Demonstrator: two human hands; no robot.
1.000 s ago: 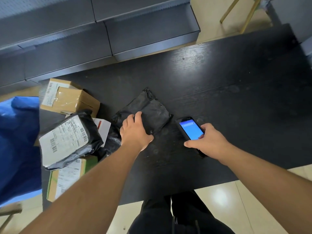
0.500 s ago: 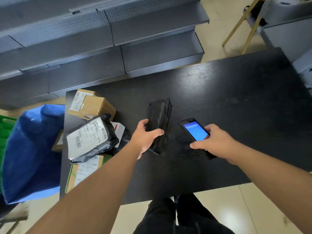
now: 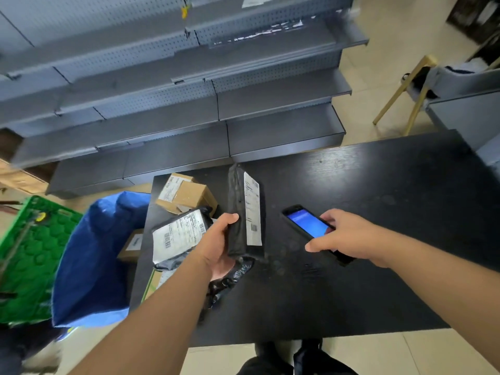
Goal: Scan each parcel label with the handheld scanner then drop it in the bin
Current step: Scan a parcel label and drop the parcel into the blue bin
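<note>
Black plastic wraps the parcel [image 3: 238,212] that the left hand [image 3: 216,247] grips by its near end, thumb curled over the edge, tilted up on its side above the black table [image 3: 378,212] so that its white label [image 3: 252,212] with a barcode faces right. Just right of that parcel, the right hand [image 3: 349,236] clasps the handheld scanner [image 3: 305,226], fingers wrapped round its near end, its blue screen lit and turned upward; the scanner is near the label but apart from it. Left of the held parcel, on the table's left end, lie a grey mailer [image 3: 178,234] with a white label and, beyond it, a cardboard box [image 3: 189,194]. Off the table's left edge stands the blue bin [image 3: 92,261], with a small carton [image 3: 131,246] visible inside it, and further left a green crate [image 3: 29,255]. Beyond the table's far edge run grey metal shelves [image 3: 189,90].
</note>
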